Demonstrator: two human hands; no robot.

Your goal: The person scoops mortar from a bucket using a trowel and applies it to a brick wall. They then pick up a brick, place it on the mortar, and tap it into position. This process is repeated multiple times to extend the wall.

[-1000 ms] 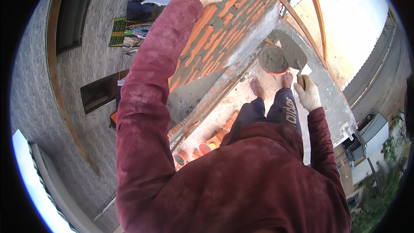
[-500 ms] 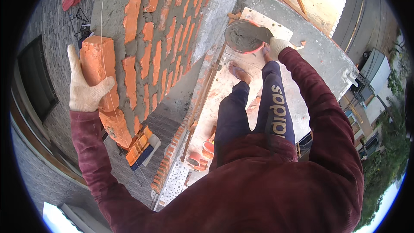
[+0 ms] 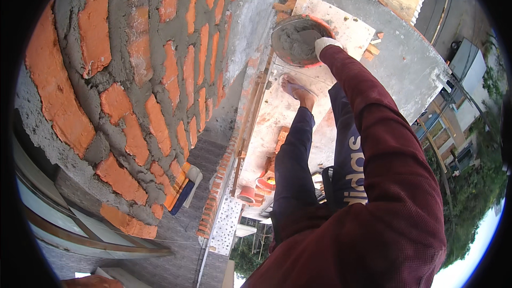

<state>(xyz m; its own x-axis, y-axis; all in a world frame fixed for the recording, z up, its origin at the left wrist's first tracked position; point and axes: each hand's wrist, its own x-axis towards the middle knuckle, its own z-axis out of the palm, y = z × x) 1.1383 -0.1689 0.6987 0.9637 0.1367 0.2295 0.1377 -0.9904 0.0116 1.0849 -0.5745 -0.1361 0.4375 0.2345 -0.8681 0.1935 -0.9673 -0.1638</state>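
Note:
My right hand, in a pale work glove, is closed at the right rim of a round red tub filled with wet grey mortar. It grips a trowel whose grey blade lies in the mortar; the handle is hidden by the glove. My left hand is out of view. To the left rises a wall of orange bricks, with grey mortar in the joints and smeared over many faces.
A pale board lies under the tub, with brick pieces beside it. My left foot stands on the platform. Orange and dark-blue objects are by the wall's lower end. A thin string crosses near the lower left.
My view has swung so the brick wall looms larger. My left hand, earlier around an orange brick on the wall, has left the view. The trowel blade has moved left into the mortar.

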